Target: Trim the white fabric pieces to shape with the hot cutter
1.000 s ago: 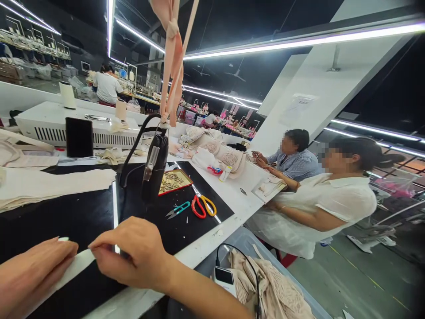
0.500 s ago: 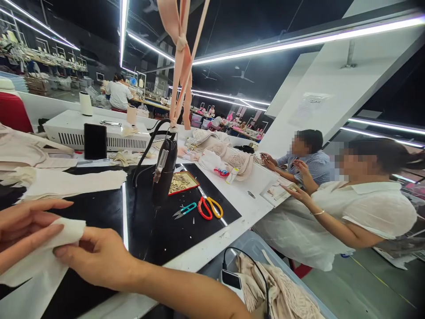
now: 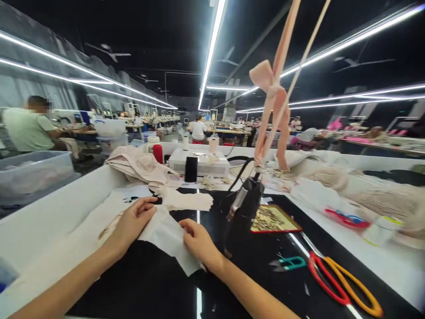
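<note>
A thin white fabric piece (image 3: 166, 232) is stretched between my two hands over the black table mat. My left hand (image 3: 134, 223) pinches its left edge, fingers pressed together. At its right edge, my right hand (image 3: 201, 243) grips the cloth between thumb and curled fingers. Just beyond the hands lies a stack of cream fabric pieces (image 3: 191, 200). To the right, a black handheld device (image 3: 245, 201) with a cord hangs from knotted peach fabric strips (image 3: 274, 91).
A red-rimmed tray (image 3: 294, 227) of small pieces, teal thread snips (image 3: 290, 264) and red-and-orange scissors (image 3: 341, 281) lie on the right. A vented white box (image 3: 212, 166) and black phone-like object (image 3: 191, 169) stand behind. Lace garment pieces (image 3: 136, 164) are piled far left.
My view has swung left, so the two co-workers on the right are out of sight. My hands have moved apart, spreading the white fabric piece between them.
</note>
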### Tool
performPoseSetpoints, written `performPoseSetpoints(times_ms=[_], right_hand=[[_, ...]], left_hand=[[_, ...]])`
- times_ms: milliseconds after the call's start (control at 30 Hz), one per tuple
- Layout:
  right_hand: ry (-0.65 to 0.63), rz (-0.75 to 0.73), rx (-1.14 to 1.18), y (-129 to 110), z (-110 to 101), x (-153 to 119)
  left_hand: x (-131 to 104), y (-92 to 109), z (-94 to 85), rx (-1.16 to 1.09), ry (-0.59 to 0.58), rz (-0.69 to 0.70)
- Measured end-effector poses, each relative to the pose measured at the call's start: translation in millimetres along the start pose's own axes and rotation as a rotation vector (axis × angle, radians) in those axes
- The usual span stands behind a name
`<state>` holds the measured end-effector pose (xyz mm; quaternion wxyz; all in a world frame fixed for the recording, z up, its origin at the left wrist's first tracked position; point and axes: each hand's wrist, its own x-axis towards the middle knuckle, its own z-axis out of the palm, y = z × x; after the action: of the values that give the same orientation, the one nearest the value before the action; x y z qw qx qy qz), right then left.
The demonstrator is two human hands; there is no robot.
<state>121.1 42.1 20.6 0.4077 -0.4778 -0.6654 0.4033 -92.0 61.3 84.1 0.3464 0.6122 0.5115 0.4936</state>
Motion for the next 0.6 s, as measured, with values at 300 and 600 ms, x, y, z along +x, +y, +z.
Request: performPoseSetpoints(times_ms=[300,600], right_hand=[[0.275,0.002,-0.132,29,-47,37],[0.452,-0.002,-0.262,62,-97,107]], left_hand=[[45,-21,12.8,0.099,0.068,0.031],[127,-39,52.7,0.286,0.054,0.011]])
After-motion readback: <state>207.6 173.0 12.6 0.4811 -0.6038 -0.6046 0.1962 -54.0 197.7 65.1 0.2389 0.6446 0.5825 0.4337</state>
